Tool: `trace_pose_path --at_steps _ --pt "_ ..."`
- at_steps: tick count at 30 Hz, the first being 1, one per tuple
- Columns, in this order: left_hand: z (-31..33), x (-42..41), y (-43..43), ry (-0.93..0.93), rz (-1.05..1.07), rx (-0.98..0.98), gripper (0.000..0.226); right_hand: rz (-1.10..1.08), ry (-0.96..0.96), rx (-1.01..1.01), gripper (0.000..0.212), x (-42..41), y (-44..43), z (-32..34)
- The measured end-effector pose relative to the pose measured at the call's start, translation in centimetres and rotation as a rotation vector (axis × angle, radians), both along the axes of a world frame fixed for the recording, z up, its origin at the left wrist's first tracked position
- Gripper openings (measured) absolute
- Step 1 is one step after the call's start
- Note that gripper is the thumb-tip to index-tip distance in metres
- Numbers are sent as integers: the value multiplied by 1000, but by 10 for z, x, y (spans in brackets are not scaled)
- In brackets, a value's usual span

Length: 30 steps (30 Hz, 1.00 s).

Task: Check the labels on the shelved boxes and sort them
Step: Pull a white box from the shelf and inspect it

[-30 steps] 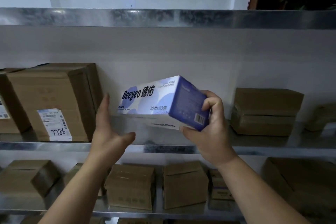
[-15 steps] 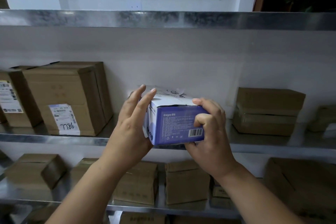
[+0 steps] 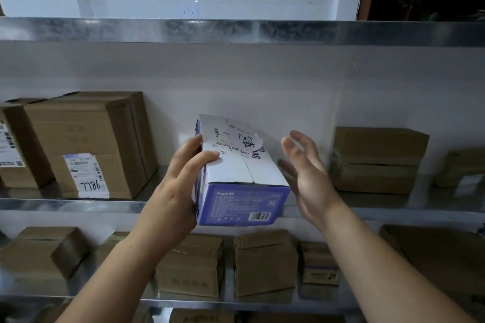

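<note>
White and purple cardboard fills the middle of the frame: the tissue box sits in our left hand, raised in front of the middle shelf with its purple barcoded end toward us. Our left fingers curl round its left side while the thumb presses on the white top, where a shipping label with handwriting shows. Our right hand hangs just right of the box with its fingers straight and spread, holding nothing. At centre left of the frame a brown carton stands on the same shelf, and its white sticker reads 7786. A flat brown carton lies at centre right. Smaller brown cartons line the lower shelf beneath our forearms.
</note>
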<state>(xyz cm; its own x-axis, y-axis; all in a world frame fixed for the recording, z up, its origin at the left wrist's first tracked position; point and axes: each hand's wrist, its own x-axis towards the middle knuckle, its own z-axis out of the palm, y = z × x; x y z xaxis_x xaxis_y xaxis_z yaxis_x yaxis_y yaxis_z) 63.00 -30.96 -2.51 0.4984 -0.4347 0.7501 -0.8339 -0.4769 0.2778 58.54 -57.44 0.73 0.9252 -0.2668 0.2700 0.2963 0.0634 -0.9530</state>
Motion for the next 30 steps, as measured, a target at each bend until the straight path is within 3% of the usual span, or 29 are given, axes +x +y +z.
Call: trace_pose_path --at_steps 2,4,6,15,18,21,24,27,30 --pt "0 0 1 -26 -41 -1 89 98 198 64 102 13 -2 10" --pt "-1 0 1 -64 -74 14 90 241 333 113 79 21 -2 18" --pt "-3 -1 2 -99 -95 32 91 359 388 170 77 29 -3 18" --pt "-17 3 15 -126 -56 37 95 422 369 307 49 39 9 8" --pt "-20 6 17 -150 50 17 94 432 331 311 47 42 11 7" --pt "-18 8 20 18 153 -189 94 437 244 208 57 47 7 9" --pt "-8 9 26 283 23 -523 75 417 170 123 77 52 4 12" --pt "10 3 24 541 5 -683 107 331 72 61 91 47 10 14" --pt "16 -4 17 586 -6 -663 119 265 -21 -31 90 40 18 11"
